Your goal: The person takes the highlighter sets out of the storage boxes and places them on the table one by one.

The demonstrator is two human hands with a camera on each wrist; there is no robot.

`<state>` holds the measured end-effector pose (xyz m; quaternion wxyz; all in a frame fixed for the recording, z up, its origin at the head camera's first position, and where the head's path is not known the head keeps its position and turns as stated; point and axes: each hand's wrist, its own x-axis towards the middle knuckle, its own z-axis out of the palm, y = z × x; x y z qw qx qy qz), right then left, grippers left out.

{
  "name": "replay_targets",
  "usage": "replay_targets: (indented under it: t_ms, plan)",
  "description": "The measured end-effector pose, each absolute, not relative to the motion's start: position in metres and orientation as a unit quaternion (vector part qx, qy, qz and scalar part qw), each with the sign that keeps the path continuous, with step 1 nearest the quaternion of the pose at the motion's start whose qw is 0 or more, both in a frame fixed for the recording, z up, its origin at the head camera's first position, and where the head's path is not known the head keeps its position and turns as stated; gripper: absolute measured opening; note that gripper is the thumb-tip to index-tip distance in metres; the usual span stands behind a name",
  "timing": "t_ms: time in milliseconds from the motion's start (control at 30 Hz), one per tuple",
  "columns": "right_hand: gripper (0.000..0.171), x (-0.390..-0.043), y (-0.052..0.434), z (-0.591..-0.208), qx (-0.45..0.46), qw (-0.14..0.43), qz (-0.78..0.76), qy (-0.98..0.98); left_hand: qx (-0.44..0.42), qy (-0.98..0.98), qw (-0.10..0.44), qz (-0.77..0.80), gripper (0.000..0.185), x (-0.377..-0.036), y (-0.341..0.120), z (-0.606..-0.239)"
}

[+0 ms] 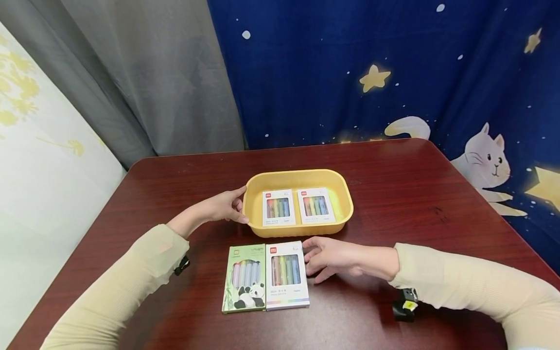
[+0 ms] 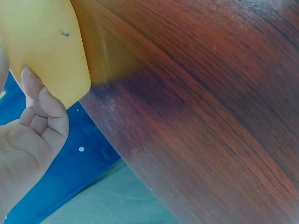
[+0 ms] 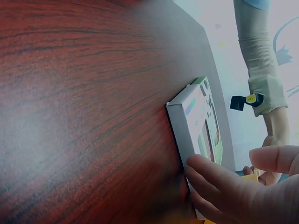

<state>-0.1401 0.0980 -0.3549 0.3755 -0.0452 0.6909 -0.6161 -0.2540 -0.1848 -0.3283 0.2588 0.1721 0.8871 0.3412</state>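
Observation:
At the left end of a yellow plastic basket [image 1: 343,209], my left hand [image 1: 225,205] holds the rim and wall. Curled fingers [image 2: 53,109] lie against the basket's outer wall [image 2: 51,56] in the left wrist view. Two white boxes of coloured pens, a left one [image 1: 278,221] and a right one [image 1: 321,218], lie side by side inside. In front of the basket, a larger white pen box [image 1: 288,290] lies flat against a green panda pen box [image 1: 236,284]. My right hand [image 1: 334,258] touches the white box's right edge with its fingertips [image 3: 196,161], thumb held apart.
Everything stands on a dark red wooden table [image 1: 415,194]. Behind its far edge hang a grey curtain [image 1: 162,73] and a blue starry curtain [image 1: 315,87]. A white patterned surface [image 1: 48,146] borders the left side.

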Motion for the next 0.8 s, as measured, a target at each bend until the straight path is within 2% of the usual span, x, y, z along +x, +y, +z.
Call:
replay_targets:
  t_ms: [267, 800]
  plan:
    - [0.068, -0.141, 0.099, -0.348, -0.06, 0.376, -0.586, 0.715, 0.173, 0.888, 0.257, 0.341, 0.097, -0.254, -0.185, -0.329]
    - [0.062, -0.159, 0.099, -0.3, -0.094, 0.388, -0.547, 0.735, 0.171, 0.888, 0.26, 0.338, 0.096, -0.254, -0.184, -0.327]
